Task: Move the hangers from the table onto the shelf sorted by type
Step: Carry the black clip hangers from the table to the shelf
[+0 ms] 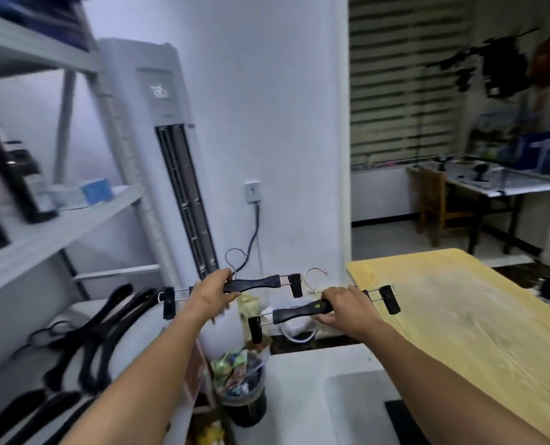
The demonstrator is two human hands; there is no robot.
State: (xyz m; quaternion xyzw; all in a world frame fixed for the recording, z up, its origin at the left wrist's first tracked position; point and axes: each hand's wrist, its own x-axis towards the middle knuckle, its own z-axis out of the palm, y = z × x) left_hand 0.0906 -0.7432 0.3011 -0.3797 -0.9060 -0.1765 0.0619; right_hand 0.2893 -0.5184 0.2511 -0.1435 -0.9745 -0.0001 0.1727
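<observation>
Shelving, grey metal, open tiers (74,226), fills the left side. Pale yellow wooden table (460,316) sits to the right, well apart from it, and both arms reach out across the gap between them.

Black contoured coat hangers (106,319) lie bunched on the low tier, with a few more at the bottom-left edge of the view.

Two black clip hangers with wire hooks are in the air, off the table and not yet on the shelf:
- The left clip hanger (251,284) is grasped mid-bar by the left hand (214,293), fingers curled round it.
- The right clip hanger (299,311) is grasped the same way by the right hand (344,308), fingers wrapped over the bar and thumb under.

Key relation: both bars run side to side, with their right ends a little higher. Hooks point up and away from the person. The shelf lies left of both grips, and the left hand is the nearer one, just beside the low tier's edge.

Judgement: this is the carry stage. The next move is likely a leftward swing to lay the clip type apart from the coat-hanger bunch. The left-end clip on each bar leads, so it may catch the shelf upright.
</observation>
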